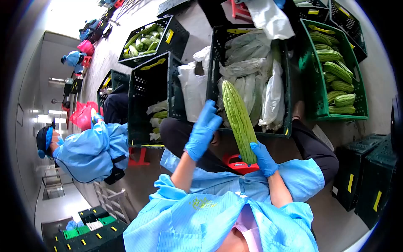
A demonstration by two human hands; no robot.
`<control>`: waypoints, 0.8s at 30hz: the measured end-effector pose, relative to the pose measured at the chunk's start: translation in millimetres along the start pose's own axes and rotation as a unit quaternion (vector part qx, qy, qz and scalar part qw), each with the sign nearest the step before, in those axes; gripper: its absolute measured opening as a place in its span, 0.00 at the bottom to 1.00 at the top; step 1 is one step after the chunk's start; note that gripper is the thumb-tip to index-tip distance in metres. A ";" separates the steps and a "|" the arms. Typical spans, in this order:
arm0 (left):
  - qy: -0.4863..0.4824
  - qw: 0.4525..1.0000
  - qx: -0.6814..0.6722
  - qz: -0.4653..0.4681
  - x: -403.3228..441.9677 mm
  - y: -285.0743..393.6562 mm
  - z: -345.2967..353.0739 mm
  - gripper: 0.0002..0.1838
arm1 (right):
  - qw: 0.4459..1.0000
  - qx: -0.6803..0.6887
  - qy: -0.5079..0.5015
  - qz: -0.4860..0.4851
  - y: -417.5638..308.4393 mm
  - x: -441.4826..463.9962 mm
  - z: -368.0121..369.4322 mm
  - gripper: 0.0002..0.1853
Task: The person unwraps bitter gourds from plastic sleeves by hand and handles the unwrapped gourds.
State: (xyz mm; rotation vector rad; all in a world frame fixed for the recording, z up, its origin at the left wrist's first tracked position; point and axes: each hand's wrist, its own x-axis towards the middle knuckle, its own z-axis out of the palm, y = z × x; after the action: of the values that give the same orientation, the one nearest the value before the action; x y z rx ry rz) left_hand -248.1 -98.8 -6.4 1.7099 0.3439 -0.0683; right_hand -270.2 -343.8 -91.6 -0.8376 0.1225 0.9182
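A long green bitter melon (pixel 238 117) slants upward over my lap, its lower end in my right hand (pixel 264 158), whose blue-gloved fingers wrap round it. My left hand (pixel 203 130), also blue-gloved, is raised to the left of the melon, apart from it, with nothing visible in it and its fingers extended. Behind the melon stands a dark crate (pixel 288 96) holding several melons in clear plastic bags (pixel 247 67). White plastic bags (pixel 193 88) hang at that crate's left side, just beyond my left hand.
At the right a green crate (pixel 308 92) holds unwrapped melons. Left of the bags stands a dark crate (pixel 138 105) with a few melons; another crate (pixel 178 46) lies behind. A co-worker (pixel 94 147) sits at the left. Dark crates (pixel 357 172) are at the lower right.
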 end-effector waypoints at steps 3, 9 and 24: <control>-0.075 0.928 -0.343 -0.123 -18.2 -10.3 36.2 0.28 | 0.999 -0.035 -0.013 0.016 -4.3 0.7 6.9 0.29; -0.040 0.891 -0.438 -0.109 -18.9 -27.9 37.6 0.22 | 0.999 -0.027 0.001 0.028 3.9 3.4 5.3 0.25; 0.001 0.887 -0.452 -0.091 -22.4 -62.6 38.1 0.30 | 0.968 -0.221 0.108 -0.043 7.3 -1.3 27.2 0.28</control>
State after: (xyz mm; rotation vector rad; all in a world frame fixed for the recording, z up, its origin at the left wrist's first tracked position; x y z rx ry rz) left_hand -280.3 -132.2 -67.4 0.7464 0.4463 -0.0324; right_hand -283.1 -323.6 -76.6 -1.3470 0.0690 0.7803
